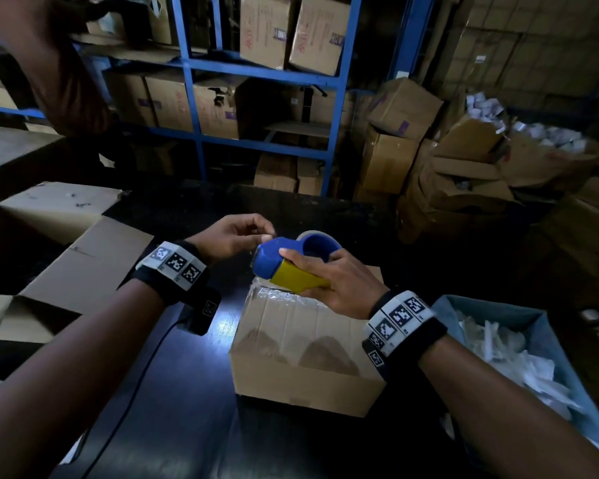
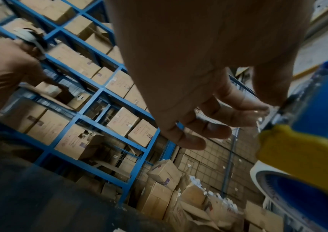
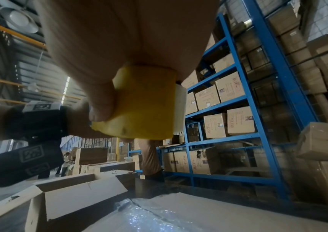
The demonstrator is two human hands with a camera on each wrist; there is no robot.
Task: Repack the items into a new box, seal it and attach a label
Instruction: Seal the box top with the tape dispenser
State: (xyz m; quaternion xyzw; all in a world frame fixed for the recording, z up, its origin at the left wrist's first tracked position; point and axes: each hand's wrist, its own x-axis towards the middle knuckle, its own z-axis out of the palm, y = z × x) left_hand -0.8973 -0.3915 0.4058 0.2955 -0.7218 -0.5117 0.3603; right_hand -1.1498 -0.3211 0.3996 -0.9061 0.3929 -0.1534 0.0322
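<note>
gripping 1 tape dispenser, 2 hands, 1 box

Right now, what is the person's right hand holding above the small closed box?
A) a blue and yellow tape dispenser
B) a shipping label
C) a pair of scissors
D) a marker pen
A: the right hand grips the yellow handle of the blue tape dispenser above the closed box, while the left hand pinches at its tape end.
</note>
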